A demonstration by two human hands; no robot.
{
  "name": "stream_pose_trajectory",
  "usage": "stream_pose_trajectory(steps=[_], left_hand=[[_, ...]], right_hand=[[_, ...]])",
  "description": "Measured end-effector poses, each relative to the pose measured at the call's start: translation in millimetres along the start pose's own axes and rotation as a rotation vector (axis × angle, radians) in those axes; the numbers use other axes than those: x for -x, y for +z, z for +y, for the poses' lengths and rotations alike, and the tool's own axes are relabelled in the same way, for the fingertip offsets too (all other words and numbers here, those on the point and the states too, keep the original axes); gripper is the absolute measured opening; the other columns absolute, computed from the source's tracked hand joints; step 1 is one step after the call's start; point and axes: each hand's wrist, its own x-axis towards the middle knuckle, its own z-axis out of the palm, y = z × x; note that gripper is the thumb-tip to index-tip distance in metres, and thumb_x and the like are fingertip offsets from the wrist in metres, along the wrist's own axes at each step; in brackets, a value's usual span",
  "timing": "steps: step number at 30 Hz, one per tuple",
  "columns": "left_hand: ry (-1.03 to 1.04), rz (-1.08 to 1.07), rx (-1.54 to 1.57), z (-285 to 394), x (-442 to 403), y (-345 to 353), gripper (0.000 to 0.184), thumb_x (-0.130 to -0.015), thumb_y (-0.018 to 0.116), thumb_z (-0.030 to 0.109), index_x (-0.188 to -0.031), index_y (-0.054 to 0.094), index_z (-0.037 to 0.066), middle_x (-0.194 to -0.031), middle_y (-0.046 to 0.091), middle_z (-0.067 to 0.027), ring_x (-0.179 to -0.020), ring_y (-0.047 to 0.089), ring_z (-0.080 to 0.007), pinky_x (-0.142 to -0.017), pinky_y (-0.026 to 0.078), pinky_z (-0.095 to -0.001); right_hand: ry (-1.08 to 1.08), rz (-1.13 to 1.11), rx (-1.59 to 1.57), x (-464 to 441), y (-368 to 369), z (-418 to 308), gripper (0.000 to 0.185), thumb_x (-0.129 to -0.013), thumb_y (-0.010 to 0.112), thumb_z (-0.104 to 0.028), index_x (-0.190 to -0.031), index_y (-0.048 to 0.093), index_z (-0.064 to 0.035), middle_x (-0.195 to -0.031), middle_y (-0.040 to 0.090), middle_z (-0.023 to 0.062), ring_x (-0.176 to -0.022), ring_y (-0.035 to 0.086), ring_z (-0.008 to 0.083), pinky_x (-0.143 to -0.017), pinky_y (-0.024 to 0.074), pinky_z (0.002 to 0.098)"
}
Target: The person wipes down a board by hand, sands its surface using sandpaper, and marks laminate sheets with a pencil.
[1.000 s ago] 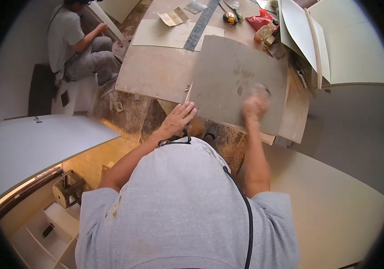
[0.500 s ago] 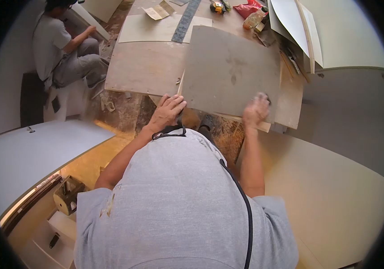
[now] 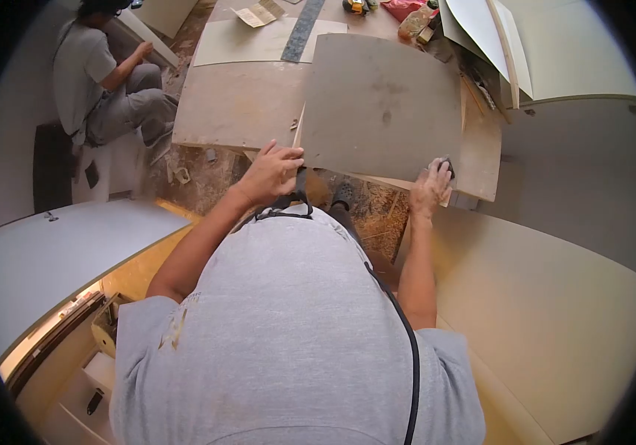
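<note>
A grey board lies at a slant on the worktable, its front edge facing me. My left hand is at the board's front left corner, fingers bent against the edge; the undersides of those fingers are hidden. At the front right corner, my right hand is closed around a small dark block, which looks like a sanding block. Most of the block is covered by the fingers, and it rests at the board's right edge.
Under the board is a wooden worktable bearing a metal strip, a folded paper and a red bag. A co-worker sits at the left. Large pale panels stand left and right.
My right hand has shifted slightly right and up along the board's edge, and its blur is gone. My left hand's fingers have moved slightly up at the corner.
</note>
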Motion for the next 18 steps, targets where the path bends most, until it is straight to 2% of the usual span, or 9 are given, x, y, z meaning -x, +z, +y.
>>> stream_pose_trajectory(steps=[1, 2, 4, 6, 8, 10, 11, 13, 18], left_hand=[[-0.031, -0.109, 0.070, -0.5, -5.5, -7.9, 0.054, -0.084, 0.067, 0.002, -0.137, 0.065, 0.007, -0.148, 0.058, -0.0133, -0.138, 0.053, -0.0299, -0.124, 0.031, -0.0502], [-0.025, -0.114, 0.069, -4.2, -17.4, -17.9, 0.054, -0.084, 0.067, 0.002, -0.137, 0.065, 0.007, -0.148, 0.058, -0.0133, -0.138, 0.053, -0.0299, -0.124, 0.031, -0.0502], [-0.377, -0.309, 0.440, -16.5, -54.4, -40.4, 0.052, -0.089, 0.072, 0.014, -0.140, 0.063, 0.007, -0.147, 0.059, -0.0155, -0.136, 0.054, -0.0327, -0.122, 0.036, -0.0455], [-0.049, -0.024, 0.136, -12.7, -96.3, -53.3, 0.060, -0.089, 0.076, 0.027, -0.146, 0.060, 0.017, -0.152, 0.053, -0.0201, -0.140, 0.051, -0.0340, -0.121, 0.037, -0.0423], [0.038, 0.012, -0.205, -17.5, -134.8, -40.0, 0.074, -0.089, 0.080, 0.036, -0.155, 0.050, 0.024, -0.165, 0.037, -0.0220, -0.149, 0.040, -0.0391, -0.121, 0.037, -0.0440], [-0.073, -0.048, -0.267, -33.5, -169.1, -29.4, 0.083, -0.089, 0.080, 0.042, -0.161, 0.041, 0.031, -0.171, 0.021, -0.0223, -0.155, 0.028, -0.0434, -0.123, 0.034, -0.0483], [-0.078, -0.055, -0.277, -35.1, -174.8, -29.3, 0.083, -0.089, 0.080, 0.042, -0.161, 0.041, 0.031, -0.171, 0.021, -0.0223, -0.155, 0.028, -0.0434, -0.123, 0.034, -0.0483], [-0.163, -0.200, -0.315, -35.7, -184.4, -30.4, 0.092, -0.084, 0.082, 0.051, -0.162, 0.039, 0.029, -0.171, 0.020, -0.0239, -0.155, 0.027, -0.0470, -0.125, 0.031, -0.0505], [-0.101, -0.148, -0.289, -15.0, -199.3, -8.5, 0.100, -0.078, 0.085, 0.056, -0.162, 0.039, 0.029, -0.172, 0.020, -0.0219, -0.158, 0.021, -0.0440, -0.125, 0.028, -0.0501]], right_hand=[[0.048, 0.037, -0.009, -1.5, -2.5, -4.1, 0.054, -0.109, 0.042, -0.032, -0.161, 0.042, -0.0157, -0.170, 0.031, 0.0115, -0.157, 0.025, 0.0360, -0.126, 0.0139, 0.0622], [-0.040, 0.026, -0.006, 5.2, 3.0, -19.7, 0.055, -0.109, 0.043, -0.032, -0.161, 0.041, -0.0148, -0.171, 0.031, 0.0120, -0.157, 0.025, 0.0365, -0.126, 0.0141, 0.0625], [-0.196, -0.010, -0.050, 26.1, 1.4, -92.1, 0.057, -0.107, 0.047, -0.033, -0.161, 0.041, -0.0148, -0.171, 0.031, 0.0124, -0.157, 0.025, 0.0368, -0.126, 0.0143, 0.0633], [-0.268, -0.042, -0.108, 43.2, -1.9, -129.0, 0.058, -0.105, 0.050, -0.032, -0.161, 0.042, -0.0158, -0.170, 0.031, 0.0122, -0.157, 0.025, 0.0365, -0.126, 0.0142, 0.0638], [-0.233, -0.151, -0.121, 43.0, -2.7, -148.4, 0.058, -0.105, 0.050, -0.034, -0.160, 0.043, -0.0184, -0.170, 0.031, 0.0119, -0.158, 0.025, 0.0363, -0.126, 0.0114, 0.0635], [-0.243, -0.142, -0.144, 45.3, -3.1, -134.1, 0.056, -0.107, 0.048, -0.034, -0.160, 0.043, -0.0204, -0.171, 0.031, 0.0107, -0.158, 0.024, 0.0345, -0.127, 0.0104, 0.0632], [-0.216, -0.120, -0.115, 43.1, -4.7, -122.8, 0.055, -0.107, 0.047, -0.034, -0.160, 0.043, -0.0203, -0.171, 0.031, 0.0099, -0.158, 0.024, 0.0340, -0.127, 0.0107, 0.0631], [-0.144, -0.109, -0.071, 33.4, -12.6, -91.3, 0.054, -0.108, 0.046, -0.034, -0.160, 0.043, -0.0204, -0.171, 0.031, 0.0083, -0.159, 0.024, 0.0330, -0.127, 0.0111, 0.0630], [-0.147, -0.149, -0.087, 4.4, -21.9, -28.0, 0.055, -0.109, 0.042, -0.037, -0.161, 0.043, -0.0200, -0.171, 0.031, 0.0073, -0.159, 0.023, 0.0331, -0.127, 0.0112, 0.0627]])
